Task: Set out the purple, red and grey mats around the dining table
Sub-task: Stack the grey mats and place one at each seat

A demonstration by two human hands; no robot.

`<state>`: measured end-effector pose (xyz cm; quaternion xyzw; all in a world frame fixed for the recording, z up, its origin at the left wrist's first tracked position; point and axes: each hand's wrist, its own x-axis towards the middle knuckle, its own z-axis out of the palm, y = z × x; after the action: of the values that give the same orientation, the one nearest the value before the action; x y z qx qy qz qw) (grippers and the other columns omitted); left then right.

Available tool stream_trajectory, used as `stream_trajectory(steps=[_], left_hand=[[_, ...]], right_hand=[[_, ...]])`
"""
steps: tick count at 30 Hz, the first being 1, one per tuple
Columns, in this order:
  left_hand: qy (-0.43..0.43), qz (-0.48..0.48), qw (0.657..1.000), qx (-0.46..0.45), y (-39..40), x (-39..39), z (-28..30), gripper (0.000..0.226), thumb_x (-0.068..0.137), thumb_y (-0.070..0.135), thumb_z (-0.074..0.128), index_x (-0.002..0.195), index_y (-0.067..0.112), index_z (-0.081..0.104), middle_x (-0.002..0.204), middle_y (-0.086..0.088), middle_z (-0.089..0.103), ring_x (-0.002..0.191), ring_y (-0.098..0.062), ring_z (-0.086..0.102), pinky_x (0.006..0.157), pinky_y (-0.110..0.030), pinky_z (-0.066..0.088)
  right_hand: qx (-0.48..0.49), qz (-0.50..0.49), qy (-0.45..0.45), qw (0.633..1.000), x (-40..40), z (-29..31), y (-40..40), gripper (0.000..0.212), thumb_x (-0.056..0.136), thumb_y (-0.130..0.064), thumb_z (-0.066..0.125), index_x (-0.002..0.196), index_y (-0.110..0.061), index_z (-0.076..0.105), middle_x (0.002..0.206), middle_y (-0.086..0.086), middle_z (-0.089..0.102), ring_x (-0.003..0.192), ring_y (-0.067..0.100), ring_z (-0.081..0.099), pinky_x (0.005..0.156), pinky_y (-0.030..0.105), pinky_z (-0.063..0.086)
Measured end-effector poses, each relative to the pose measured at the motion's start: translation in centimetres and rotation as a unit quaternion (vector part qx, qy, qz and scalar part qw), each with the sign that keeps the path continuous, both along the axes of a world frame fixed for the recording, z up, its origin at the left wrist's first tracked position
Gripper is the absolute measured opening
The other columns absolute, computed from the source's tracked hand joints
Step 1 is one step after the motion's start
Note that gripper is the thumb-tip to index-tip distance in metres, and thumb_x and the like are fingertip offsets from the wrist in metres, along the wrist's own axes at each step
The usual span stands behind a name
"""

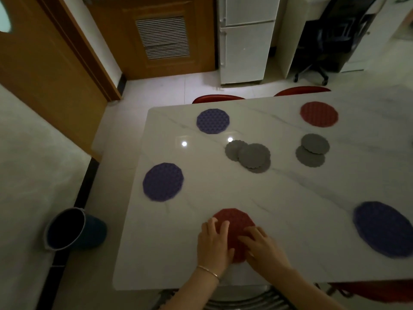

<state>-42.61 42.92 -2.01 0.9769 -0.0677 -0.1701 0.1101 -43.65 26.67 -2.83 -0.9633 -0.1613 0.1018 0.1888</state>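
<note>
Home dining area: marble table [223,193], fridge [245,39], wood doors [161,34].

1. The left hand [213,240] lies palm down, fingers straight and slightly spread, pointing away from the body; a thin bangle circles its wrist.
2. The right hand [263,248] lies palm down just beside the left one, fingers extended and angled toward it, the fingertips nearly meeting the left hand's.
3. Both forearms come up from the lower edge of the view, bare, the right one entering from further right.
</note>
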Motion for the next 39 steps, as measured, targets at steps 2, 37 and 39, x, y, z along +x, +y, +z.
stream_trajectory(steps=[2, 37, 39], left_hand=[[0.007, -0.042, 0.999, -0.005, -0.2, -0.1, -0.4, 0.070, 0.083, 0.039, 0.053, 0.146, 0.028, 0.022, 0.150, -0.011, 0.019, 0.134, -0.030, 0.024, 0.107, -0.038, 0.031], [-0.035, 0.313, 0.935, -0.161, -10.8, 21.2, 0.2, 0.061, 0.074, 0.041, 0.068, 0.127, 0.018, 0.048, 0.122, -0.016, 0.048, 0.113, -0.033, 0.042, 0.088, -0.035, 0.041], [-0.032, 0.328, 0.929, -0.169, -10.9, 21.6, 0.1, 0.063, 0.074, 0.038, 0.069, 0.129, 0.017, 0.047, 0.121, -0.016, 0.049, 0.113, -0.033, 0.044, 0.090, -0.036, 0.042]], right_hand=[[-0.044, -0.016, 0.037, 0.998, 0.1, -0.2, 0.3, 0.051, 0.077, -0.024, 0.061, 0.127, -0.022, 0.053, 0.138, 0.006, 0.044, 0.124, 0.027, 0.045, 0.090, 0.037, 0.050], [-0.081, 0.058, 0.006, 0.995, 27.8, -1.3, -8.4, 0.062, 0.079, -0.044, 0.063, 0.131, -0.018, 0.043, 0.140, 0.012, 0.037, 0.129, 0.031, 0.030, 0.098, 0.040, 0.041], [-0.087, 0.073, 0.007, 0.993, 28.2, -1.4, -8.3, 0.061, 0.080, -0.045, 0.062, 0.131, -0.018, 0.044, 0.141, 0.012, 0.036, 0.130, 0.031, 0.030, 0.098, 0.040, 0.042]])
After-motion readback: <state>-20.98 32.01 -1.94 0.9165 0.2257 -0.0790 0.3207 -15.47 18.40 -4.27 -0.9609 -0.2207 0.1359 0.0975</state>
